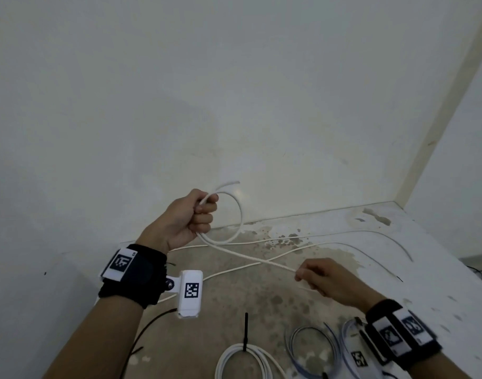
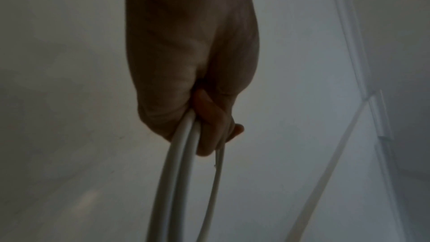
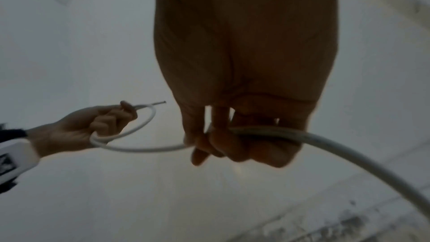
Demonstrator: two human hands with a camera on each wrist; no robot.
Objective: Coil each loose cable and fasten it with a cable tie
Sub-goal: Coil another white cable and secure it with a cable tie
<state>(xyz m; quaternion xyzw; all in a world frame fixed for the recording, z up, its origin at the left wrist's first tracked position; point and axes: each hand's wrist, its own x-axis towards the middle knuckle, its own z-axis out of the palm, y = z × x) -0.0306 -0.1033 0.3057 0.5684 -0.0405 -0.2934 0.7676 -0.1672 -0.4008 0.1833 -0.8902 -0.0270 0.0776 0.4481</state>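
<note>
My left hand (image 1: pixel 199 214) is raised in a fist and grips one loop of a thin white cable (image 1: pixel 238 214), with the cable's free end poking out past the thumb. In the left wrist view the strands (image 2: pixel 177 172) run out below the curled fingers (image 2: pixel 209 135). From the loop the cable (image 1: pixel 261 259) runs down right to my right hand (image 1: pixel 313 277), whose curled fingers hold it. The right wrist view shows the cable (image 3: pixel 291 134) crossing under those fingers, and the left hand (image 3: pixel 100 126) with its loop. The rest of the cable trails over the floor.
A second loose white cable (image 1: pixel 371 236) lies across the stained concrete floor (image 1: pixel 261 302). A white coil (image 1: pixel 242 359) fastened with a black cable tie (image 1: pixel 245 332) lies near me, beside a bluish coil (image 1: pixel 313 346). White walls meet in a corner at the right.
</note>
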